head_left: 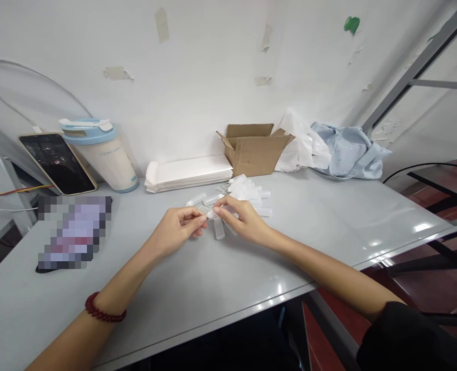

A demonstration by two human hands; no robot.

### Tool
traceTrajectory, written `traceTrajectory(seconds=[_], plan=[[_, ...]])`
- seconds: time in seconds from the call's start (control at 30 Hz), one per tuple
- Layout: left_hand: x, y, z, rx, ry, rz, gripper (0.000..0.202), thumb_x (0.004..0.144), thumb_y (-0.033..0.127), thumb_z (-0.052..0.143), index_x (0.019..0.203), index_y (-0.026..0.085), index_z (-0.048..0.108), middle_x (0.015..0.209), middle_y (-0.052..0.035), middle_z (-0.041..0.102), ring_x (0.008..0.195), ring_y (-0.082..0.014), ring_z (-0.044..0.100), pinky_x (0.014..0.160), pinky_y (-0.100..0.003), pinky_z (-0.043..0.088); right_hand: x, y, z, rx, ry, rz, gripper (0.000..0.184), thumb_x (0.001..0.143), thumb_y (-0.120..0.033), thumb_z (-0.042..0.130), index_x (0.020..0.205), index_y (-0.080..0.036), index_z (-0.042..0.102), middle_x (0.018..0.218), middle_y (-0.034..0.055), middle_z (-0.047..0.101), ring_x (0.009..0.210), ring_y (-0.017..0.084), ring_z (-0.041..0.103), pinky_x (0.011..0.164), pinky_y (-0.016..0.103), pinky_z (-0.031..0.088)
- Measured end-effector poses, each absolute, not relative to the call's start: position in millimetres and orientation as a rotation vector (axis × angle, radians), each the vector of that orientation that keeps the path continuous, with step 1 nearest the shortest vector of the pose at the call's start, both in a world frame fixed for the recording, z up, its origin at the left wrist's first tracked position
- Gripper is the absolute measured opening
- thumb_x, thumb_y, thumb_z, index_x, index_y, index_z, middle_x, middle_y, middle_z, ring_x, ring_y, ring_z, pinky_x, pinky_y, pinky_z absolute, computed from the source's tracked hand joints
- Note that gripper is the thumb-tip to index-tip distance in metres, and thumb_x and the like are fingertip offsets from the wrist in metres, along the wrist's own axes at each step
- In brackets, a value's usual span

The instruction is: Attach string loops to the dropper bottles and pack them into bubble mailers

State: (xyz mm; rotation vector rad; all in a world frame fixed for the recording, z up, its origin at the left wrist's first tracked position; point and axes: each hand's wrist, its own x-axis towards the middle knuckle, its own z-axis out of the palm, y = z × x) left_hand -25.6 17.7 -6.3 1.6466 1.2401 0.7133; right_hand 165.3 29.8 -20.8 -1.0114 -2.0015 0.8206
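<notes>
My left hand is closed, thumb and forefinger pinching a small whitish, translucent plastic piece. From the other side my right hand pinches at the same piece, its fingertips close to the left ones. Just below them is a translucent plastic tube; whether it hangs from the piece or lies on the table I cannot tell. Behind my right hand lies a loose pile of similar translucent tubes, partly covered by the fingers. Another tube lies above my left hand.
On the grey table, a stack of white flat sleeves lies along the wall beside an open cardboard box. A white plastic bag and light blue cloth are to the right. A tumbler and phone stand left.
</notes>
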Motion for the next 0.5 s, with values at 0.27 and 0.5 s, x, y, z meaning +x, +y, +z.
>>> traceTrajectory(seconds=[0.27, 0.5], plan=[[-34, 22, -6, 1.794, 1.324, 0.527, 0.024, 0.077, 0.038, 0.054, 0.072, 0.017, 0.066, 0.07, -0.0026, 0.064, 0.064, -0.0171, 0.061, 0.064, -0.029, 0.045, 166, 33, -26, -1.029, -2.097, 0.713, 0.03, 0.086, -0.043, 0.055, 0.103, -0.018, 0.052, 0.075, 0.0003, 0.06, 0.065, 0.013, 0.054, 0.063, 0.026, 0.043], [-45, 30, -6, 1.749, 1.573, 0.504, 0.024, 0.071, 0.039, 0.057, 0.063, 0.017, 0.063, 0.064, -0.0029, 0.066, 0.06, -0.0188, 0.061, 0.062, -0.028, 0.043, 171, 40, -30, -0.98, -2.294, 0.39, 0.045, 0.076, -0.028, 0.071, 0.113, -0.017, 0.047, 0.112, 0.0121, 0.052, 0.102, 0.022, 0.052, 0.084, 0.038, 0.047]])
